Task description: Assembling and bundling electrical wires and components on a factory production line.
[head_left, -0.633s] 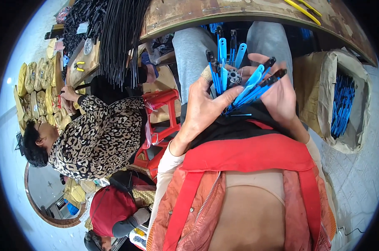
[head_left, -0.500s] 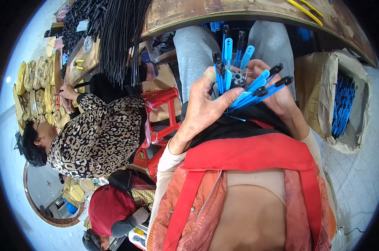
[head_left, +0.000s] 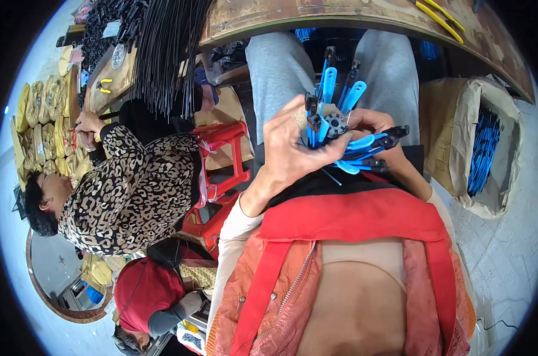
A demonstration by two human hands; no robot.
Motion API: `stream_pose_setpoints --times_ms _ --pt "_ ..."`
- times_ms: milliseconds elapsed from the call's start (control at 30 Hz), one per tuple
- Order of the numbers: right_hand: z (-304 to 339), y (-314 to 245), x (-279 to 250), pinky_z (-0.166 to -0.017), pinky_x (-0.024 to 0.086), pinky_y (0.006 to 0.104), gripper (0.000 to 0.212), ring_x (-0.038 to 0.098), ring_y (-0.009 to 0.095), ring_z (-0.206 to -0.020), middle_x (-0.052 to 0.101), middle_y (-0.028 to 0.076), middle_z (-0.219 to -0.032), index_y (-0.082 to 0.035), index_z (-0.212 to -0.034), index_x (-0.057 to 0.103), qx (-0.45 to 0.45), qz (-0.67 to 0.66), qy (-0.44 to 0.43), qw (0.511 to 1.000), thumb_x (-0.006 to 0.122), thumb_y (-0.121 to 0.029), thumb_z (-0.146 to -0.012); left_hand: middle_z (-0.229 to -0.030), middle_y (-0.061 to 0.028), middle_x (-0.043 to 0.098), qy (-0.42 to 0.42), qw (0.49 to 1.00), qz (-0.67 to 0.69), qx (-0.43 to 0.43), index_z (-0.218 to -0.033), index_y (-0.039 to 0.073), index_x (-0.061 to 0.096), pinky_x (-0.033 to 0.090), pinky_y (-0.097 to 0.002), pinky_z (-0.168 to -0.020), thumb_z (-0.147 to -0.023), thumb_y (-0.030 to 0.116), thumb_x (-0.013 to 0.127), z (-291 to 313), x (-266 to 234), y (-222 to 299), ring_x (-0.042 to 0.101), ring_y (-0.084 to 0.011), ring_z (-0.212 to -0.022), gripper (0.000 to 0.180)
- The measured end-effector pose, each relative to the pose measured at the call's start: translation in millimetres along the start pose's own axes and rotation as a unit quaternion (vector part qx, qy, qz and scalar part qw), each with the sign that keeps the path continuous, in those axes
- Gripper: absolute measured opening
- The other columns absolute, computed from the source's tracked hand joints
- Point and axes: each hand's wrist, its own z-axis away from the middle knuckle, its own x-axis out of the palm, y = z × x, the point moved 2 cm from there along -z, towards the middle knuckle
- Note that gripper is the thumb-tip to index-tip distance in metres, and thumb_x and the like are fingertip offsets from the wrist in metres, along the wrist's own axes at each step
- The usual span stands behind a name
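My left hand [head_left: 290,142] is closed round a black notched hub [head_left: 335,124] with blue ribs [head_left: 329,86] fanning from it, like part of an umbrella frame. The thumb presses the hub's near side, and a tan wrap covers one finger. Black end pieces tip several ribs. Beside the hub's right edge, my right hand [head_left: 376,124] is curled, its fingertips pinched at a thin pale wire [head_left: 350,115]. Ribs partly cover that hand. The whole bundle is held above my lap, near my knees.
A worn wooden table [head_left: 340,13] with yellow-handled pliers [head_left: 441,21] lies ahead. On the right stands a paper-lined box [head_left: 468,148] of blue ribs. Leftward are black rods [head_left: 168,53], a red stool [head_left: 227,154] and two people at work, one in a leopard-print top [head_left: 144,193].
The right-hand ribs have swung lower, toward my body. My right fingers have curled in closer beside the hub. My left hand keeps its hold.
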Motion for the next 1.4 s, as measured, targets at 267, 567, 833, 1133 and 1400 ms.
stream_pose_setpoints --times_ms 267,567,833,1133,1400 --pt "-1.2 -12.8 6.5 -0.065 0.041 0.0195 0.013 0.052 0.003 -0.075 0.057 -0.004 -0.082 0.000 -0.093 0.064 0.023 0.045 0.047 0.998 0.063 0.003 -0.081 -0.074 -0.0058 0.068 -0.060 0.996 0.068 -0.023 -0.081 0.003 0.068 0.051 -0.0266 -0.065 -0.068 0.003 0.076 -20.3 -6.7 -1.6 0.065 -0.0164 -0.066 0.016" --pt "-17.2 -112.5 -75.7 -0.080 0.049 0.0381 0.016 0.059 0.032 -0.089 0.063 0.012 -0.093 -0.002 -0.094 0.066 -0.251 0.576 0.066 0.775 0.069 -0.003 -0.079 -0.088 -0.0039 0.063 -0.189 0.897 0.326 -0.233 -0.099 0.000 0.062 0.048 -0.0247 -0.070 -0.082 0.000 0.068 -24.9 -12.3 -20.1 0.059 -0.0093 -0.078 0.018" --pt "-87.9 -143.1 -204.4 -0.090 0.045 0.0392 0.044 0.055 0.035 -0.102 0.057 0.015 -0.108 -0.004 -0.117 0.057 -0.227 0.725 0.194 0.621 0.074 -0.022 -0.081 -0.080 -0.0032 0.064 -0.140 0.930 0.275 -0.198 -0.088 -0.002 0.064 0.046 -0.0236 -0.063 -0.080 0.001 0.067 -35.4 1.6 -40.8 0.058 -0.0088 -0.070 0.009" --pt "-40.5 -141.0 -98.0 -0.056 0.040 0.0220 0.034 0.051 0.009 -0.057 0.056 0.005 -0.069 0.002 -0.116 0.052 0.085 0.204 -0.013 0.975 0.047 -0.027 -0.099 -0.082 -0.0034 0.067 -0.186 0.942 0.190 -0.203 -0.097 0.001 0.070 0.047 -0.0256 -0.070 -0.077 0.009 0.079 -42.4 -6.9 -22.5 0.060 -0.0090 -0.076 0.023" --pt "8.9 -105.9 -8.5 -0.079 0.048 0.0401 0.032 0.060 0.037 -0.087 0.061 0.020 -0.101 0.004 -0.116 0.056 -0.027 0.422 -0.175 0.889 0.059 -0.007 -0.087 -0.084 -0.0026 0.063 -0.191 0.952 0.179 -0.160 -0.100 0.003 0.070 0.046 -0.0230 -0.067 -0.074 0.008 0.082 -8.6 -18.4 -2.8 0.059 -0.0085 -0.077 0.029"
